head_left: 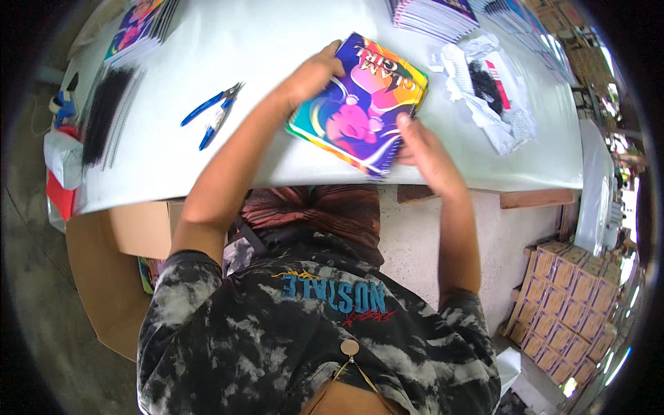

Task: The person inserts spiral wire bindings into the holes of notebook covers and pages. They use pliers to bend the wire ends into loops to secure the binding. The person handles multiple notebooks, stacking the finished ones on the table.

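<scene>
A colourful spiral-bound notebook (349,114), mostly purple, pink and orange, is tilted between my two hands over the near part of the white table. My left hand (315,76) grips its upper left edge, thumb on the cover and fingers partly hidden. At the lower right edge, my right hand (423,149) holds it near the coil, thumb on top and the other fingers partly out of sight. Blue-handled pliers (213,114) lie on the table to the left, with their handles spread.
Black spiral coils (111,114) lie at the left, below a stack of notebooks (142,31). More notebooks (436,17) are stacked at the far right. Crumpled white paper (508,128) holds black pieces. An open cardboard box (104,277) stands below the table's left side.
</scene>
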A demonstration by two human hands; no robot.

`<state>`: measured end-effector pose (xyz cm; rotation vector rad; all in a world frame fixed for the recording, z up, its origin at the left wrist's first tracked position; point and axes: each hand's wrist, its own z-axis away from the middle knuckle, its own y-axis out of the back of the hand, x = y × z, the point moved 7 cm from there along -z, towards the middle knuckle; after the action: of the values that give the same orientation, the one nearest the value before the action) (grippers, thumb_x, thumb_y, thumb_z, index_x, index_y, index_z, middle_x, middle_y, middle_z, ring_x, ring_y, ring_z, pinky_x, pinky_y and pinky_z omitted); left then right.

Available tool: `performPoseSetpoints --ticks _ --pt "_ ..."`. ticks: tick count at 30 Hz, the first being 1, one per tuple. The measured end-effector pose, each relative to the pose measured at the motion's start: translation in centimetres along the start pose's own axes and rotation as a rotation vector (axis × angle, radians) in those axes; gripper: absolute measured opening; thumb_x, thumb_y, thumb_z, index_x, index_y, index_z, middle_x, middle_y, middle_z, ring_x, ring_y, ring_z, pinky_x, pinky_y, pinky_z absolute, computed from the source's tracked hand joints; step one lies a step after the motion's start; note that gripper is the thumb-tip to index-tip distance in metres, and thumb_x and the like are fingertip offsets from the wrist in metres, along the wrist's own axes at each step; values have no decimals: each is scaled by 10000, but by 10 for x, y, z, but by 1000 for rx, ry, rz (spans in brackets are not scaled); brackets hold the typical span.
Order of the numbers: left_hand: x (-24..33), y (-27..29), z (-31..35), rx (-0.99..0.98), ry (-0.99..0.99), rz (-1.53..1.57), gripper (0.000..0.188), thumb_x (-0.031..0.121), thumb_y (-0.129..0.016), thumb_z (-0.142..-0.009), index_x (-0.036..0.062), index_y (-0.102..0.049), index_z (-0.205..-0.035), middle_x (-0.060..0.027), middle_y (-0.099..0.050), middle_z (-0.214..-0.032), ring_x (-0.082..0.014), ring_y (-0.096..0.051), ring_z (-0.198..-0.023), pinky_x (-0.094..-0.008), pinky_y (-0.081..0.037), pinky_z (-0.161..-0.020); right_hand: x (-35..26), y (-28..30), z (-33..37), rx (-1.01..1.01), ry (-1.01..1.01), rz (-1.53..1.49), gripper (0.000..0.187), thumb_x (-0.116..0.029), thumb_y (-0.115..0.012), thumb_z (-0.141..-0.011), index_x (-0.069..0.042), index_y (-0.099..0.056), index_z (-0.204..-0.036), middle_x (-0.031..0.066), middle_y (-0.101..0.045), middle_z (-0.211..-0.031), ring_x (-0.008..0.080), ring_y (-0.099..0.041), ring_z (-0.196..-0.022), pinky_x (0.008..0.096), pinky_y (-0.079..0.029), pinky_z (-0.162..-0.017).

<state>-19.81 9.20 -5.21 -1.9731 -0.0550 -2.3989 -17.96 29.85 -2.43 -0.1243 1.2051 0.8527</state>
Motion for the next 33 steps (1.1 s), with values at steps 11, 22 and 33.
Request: performPoseSetpoints --ticks 11,22,33 --pt "3 39 94 574 -141 -20 633 437 -320 -933 20 -218 -1398 -191 -244 -1434 -290 -253 -1326 -369 -180 -1091 46 76 -26 668 357 -394 591 -399 -507 -896 78 -457 -1242 210 -531 -1209 214 -513 -1117 280 -393 -930" --pt "-5 4 76 55 -64 0 889 118 -457 -726 10 92 -1417 -187 -169 -1449 -247 -279 -1283 -284 -233 -1044 45 22 -15 619 448 -533 403 -135 -487 -915 86 -454 -1249 146 -554 -1173 149 -511 -1032 257 -365 -931" --pt "16 118 128 517 -79 -904 544 360 -493 -890 70 -382 -1337 -200 -386 -1359 -309 -335 -1270 -410 -250 -1041 -5 -21 60 867 673 -191 520 -118 -517 -896 73 -312 -1333 189 -387 -1356 247 -393 -1228 350 -259 -1038"
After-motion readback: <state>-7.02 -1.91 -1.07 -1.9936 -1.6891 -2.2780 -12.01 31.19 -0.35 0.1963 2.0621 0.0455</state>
